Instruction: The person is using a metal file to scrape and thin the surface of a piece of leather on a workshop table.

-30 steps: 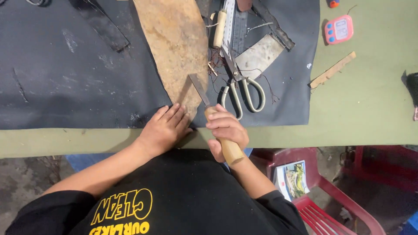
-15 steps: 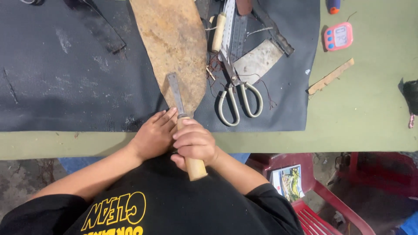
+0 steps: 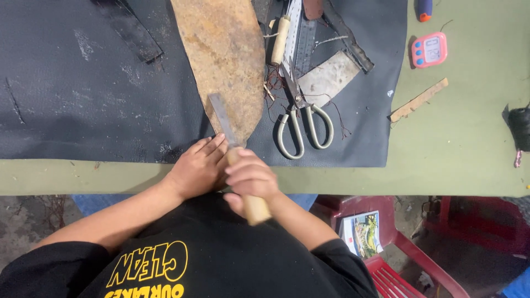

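Wooden knife handle [image 3: 255, 207] clenched in right hand [image 3: 249, 177], mid-handle hidden | left hand [image 3: 197, 168] flat, fingertips hidden behind blade [image 3: 222, 118]

Leather piece [image 3: 223, 60] lay just beyond the fingers [image 3: 212, 149], on the mat [image 3: 83, 83]; scissors [image 3: 301, 121] right of them; timer [image 3: 429, 49] farther right on the table [image 3: 469, 138].

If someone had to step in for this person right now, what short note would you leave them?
Right hand: gripping the wooden handle of the flat-bladed knife.
Left hand: pressed flat at the near edge of the black sheet, beside the blade.
The blade lies over the tip of the brown leather piece.
Scissors lie to the right.
How much is cut: cannot tell.
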